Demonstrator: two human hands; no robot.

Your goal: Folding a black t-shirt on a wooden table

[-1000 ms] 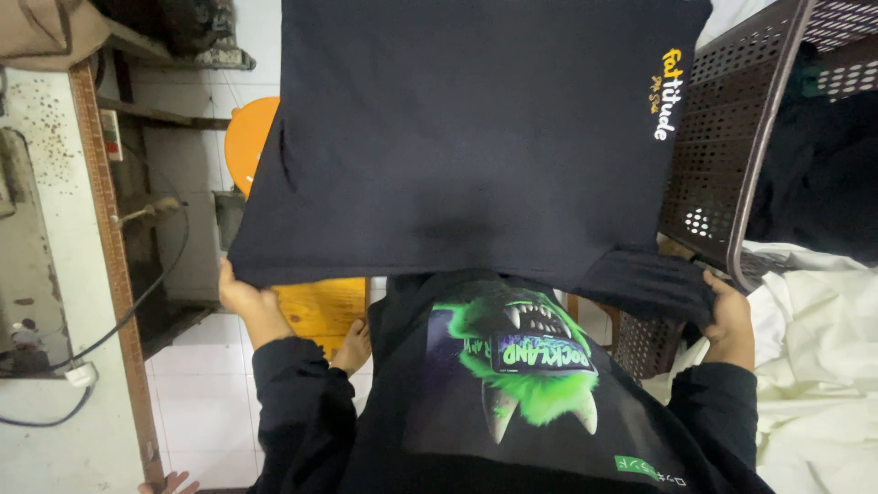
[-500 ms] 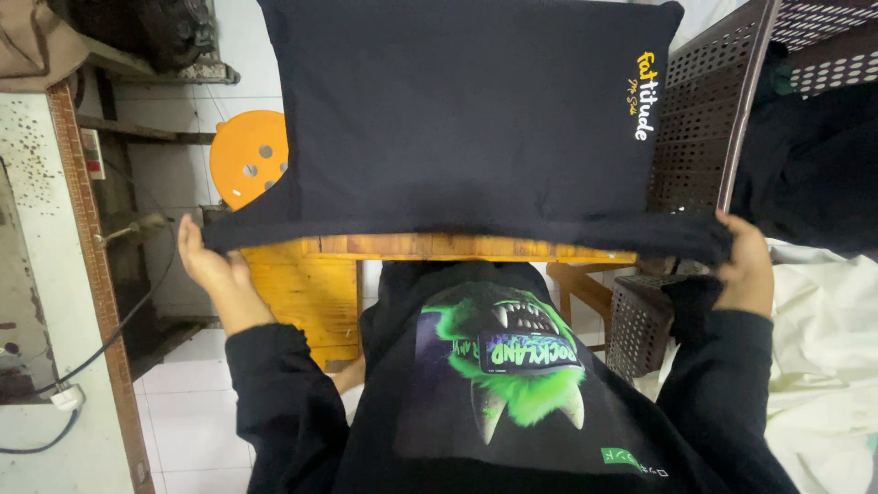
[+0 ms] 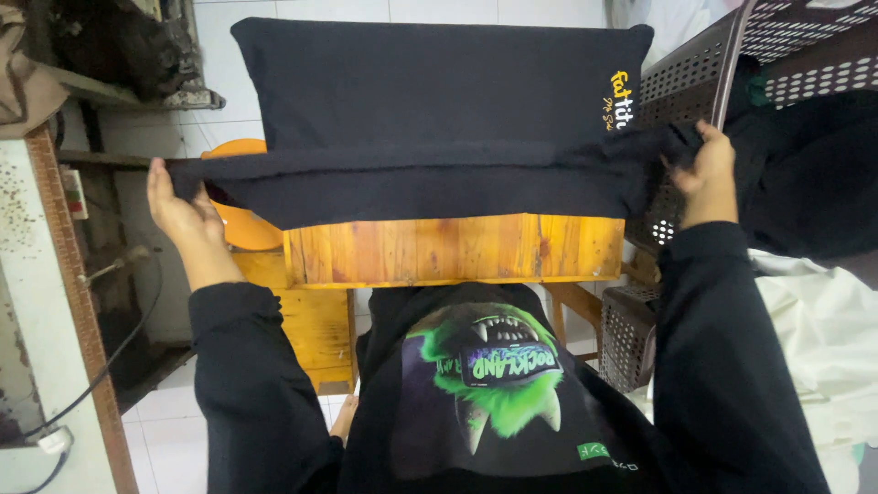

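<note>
A black garment (image 3: pixel 430 101) with small yellow lettering at its right edge lies spread on a wooden table (image 3: pixel 453 249). Its near edge is lifted and folded back over itself across the table's front. My left hand (image 3: pixel 178 206) grips the left end of that raised fold. My right hand (image 3: pixel 704 174) grips the right end, beside the basket. Both arms wear black sleeves, and my black top with a green printed figure fills the lower middle.
A dark perforated plastic basket (image 3: pixel 681 87) stands at the right with dark cloth inside. White fabric (image 3: pixel 823 338) lies at the lower right. An orange round stool (image 3: pixel 240 224) sits behind the table's left corner. A white wall edge with a cable (image 3: pixel 101 366) runs down the left.
Both hands have carried the garment's near edge up and away from my body, folding it over the table. The wooden table front, earlier covered, now shows.
</note>
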